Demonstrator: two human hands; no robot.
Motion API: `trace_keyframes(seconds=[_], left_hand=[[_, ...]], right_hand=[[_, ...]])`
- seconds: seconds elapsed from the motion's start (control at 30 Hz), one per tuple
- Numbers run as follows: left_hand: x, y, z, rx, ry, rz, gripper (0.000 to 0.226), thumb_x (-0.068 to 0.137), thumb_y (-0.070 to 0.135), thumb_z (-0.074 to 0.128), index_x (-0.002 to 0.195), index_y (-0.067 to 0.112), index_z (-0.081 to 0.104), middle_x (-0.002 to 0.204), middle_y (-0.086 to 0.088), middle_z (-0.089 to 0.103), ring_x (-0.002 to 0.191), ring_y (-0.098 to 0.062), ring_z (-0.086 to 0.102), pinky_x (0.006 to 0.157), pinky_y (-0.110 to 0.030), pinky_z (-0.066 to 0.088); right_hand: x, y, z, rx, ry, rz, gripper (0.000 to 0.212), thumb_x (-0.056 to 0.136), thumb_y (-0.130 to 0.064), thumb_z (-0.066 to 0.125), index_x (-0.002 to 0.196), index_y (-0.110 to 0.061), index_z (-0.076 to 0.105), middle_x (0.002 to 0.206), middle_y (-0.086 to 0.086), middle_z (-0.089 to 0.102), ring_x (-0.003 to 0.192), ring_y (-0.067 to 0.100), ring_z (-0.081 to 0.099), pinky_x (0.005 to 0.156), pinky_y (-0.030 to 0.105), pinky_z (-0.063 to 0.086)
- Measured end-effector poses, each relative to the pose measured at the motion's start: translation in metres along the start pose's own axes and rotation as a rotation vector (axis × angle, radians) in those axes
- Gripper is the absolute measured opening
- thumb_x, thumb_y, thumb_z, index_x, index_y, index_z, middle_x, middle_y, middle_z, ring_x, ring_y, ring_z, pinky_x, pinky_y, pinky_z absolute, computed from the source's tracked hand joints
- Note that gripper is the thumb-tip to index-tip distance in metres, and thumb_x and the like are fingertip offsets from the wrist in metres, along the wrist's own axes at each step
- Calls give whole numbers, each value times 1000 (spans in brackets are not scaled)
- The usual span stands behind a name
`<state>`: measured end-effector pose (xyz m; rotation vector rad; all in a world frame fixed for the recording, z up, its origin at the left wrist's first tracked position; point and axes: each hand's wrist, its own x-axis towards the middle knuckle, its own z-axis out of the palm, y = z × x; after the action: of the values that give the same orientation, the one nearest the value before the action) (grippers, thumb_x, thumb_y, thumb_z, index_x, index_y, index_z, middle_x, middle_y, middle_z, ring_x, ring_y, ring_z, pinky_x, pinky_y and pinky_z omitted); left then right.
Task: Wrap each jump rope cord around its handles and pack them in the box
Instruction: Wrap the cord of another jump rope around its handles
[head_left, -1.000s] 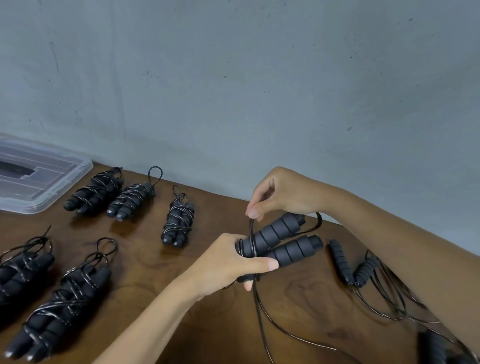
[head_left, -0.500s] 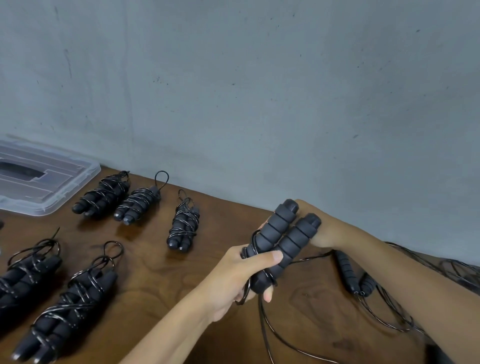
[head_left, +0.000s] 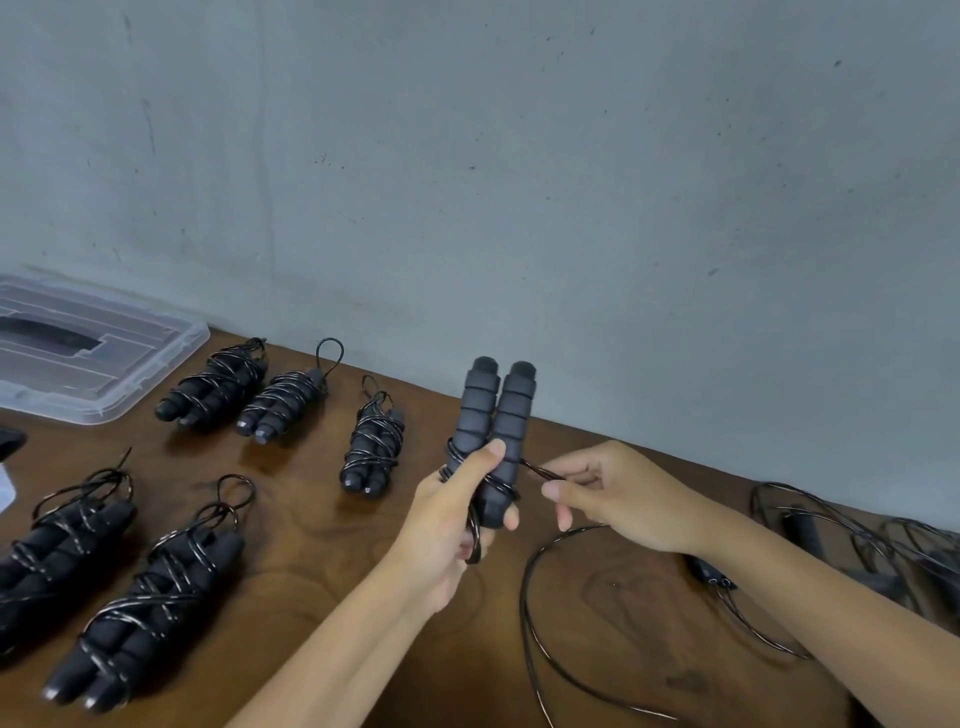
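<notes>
Both hands are busy: left hand (head_left: 447, 525) grips upright handles (head_left: 493, 431), right hand (head_left: 618, 491) pinches the cord (head_left: 540, 472). Five wrapped bundles (head_left: 371, 441) wait on the tabletop (head_left: 291, 561); none boxed, more tangled ropes (head_left: 841, 525) remain.

The two ribbed black handles (head_left: 493, 431) at the frame's centre look like matt foam, with no shine. The thin black cord (head_left: 535, 649) wound round them and trailing to the lower right is glossy, catching light in small glints. The brown wooden table (head_left: 311, 571) is smooth and lightly polished, its grain plain to see. The clear plastic box lid (head_left: 130, 384) at left is shiny. The grey wall (head_left: 519, 182) above is matt, rough and speckled.
</notes>
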<state>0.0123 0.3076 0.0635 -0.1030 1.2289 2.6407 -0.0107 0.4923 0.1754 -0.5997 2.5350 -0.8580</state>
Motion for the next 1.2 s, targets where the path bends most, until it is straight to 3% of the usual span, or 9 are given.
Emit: trace_keyframes(seconds=[0.13,0.27,0.33,0.47,0.6,0.7,0.8,1.03,1.2], left_hand=[[6,7,-15,-54,169,0,50,93,44,74,125,7,67,74,-22,62,35,-11,26,33,-19,22],[13,11,-28,-50,245,-9,49,94,43,74,127,8,66,74,-21,62,35,-11,25,32,-18,23],[14,10,-26,-35,260,-5,48,94,43,73,124,7,67,73,-22,63,35,-11,24,33,-19,22],[15,9,-21,-50,313,-26,41,93,44,74,110,8,67,73,-21,65,37,-12,26,33,-19,22],[12,9,-11,60,381,26,30,96,38,74,97,9,68,73,-23,66,33,-12,34,36,-21,26],[11,0,-4,156,396,104,30,95,33,76,95,4,69,66,-19,64,39,-16,49,48,-25,39],[10,-8,-2,241,334,129,39,93,33,78,99,-5,70,61,-11,63,54,-24,60,66,-36,50],[-2,-6,-4,457,141,141,39,92,46,75,90,7,67,65,-11,62,61,-21,64,61,-21,51],[-4,-2,0,594,58,106,54,85,51,80,96,0,67,65,-20,65,59,-19,64,71,-32,50]], right_hand=[[-9,-7,-6,-119,88,75,31,102,-30,62,83,-11,78,69,-17,70,75,-14,62,75,8,36],[-18,-19,-10,-229,148,47,45,101,-35,61,59,-23,60,62,-9,63,67,-1,59,72,19,39],[-22,-27,-8,-292,154,11,42,102,-39,59,65,-18,61,63,-2,61,61,11,54,69,30,43],[-29,-45,-3,-413,154,-51,33,100,-44,58,83,-19,71,75,1,65,65,16,56,68,37,48],[-30,-66,-4,-619,160,-73,26,100,-43,56,86,-28,71,69,-7,63,65,13,55,57,27,38],[-25,-82,-7,-745,183,-126,25,100,-43,54,82,-29,66,64,-10,57,63,10,52,56,23,34],[-18,-92,-8,-891,172,-186,29,103,-45,47,83,-27,59,72,-9,56,69,12,52,65,32,44],[-5,-100,-22,-915,225,-176,30,105,-47,45,96,-27,64,88,-10,64,84,14,57,75,35,48],[3,-101,-26,-924,196,-183,32,105,-48,46,93,-24,64,84,-9,63,80,15,57,71,34,46]])
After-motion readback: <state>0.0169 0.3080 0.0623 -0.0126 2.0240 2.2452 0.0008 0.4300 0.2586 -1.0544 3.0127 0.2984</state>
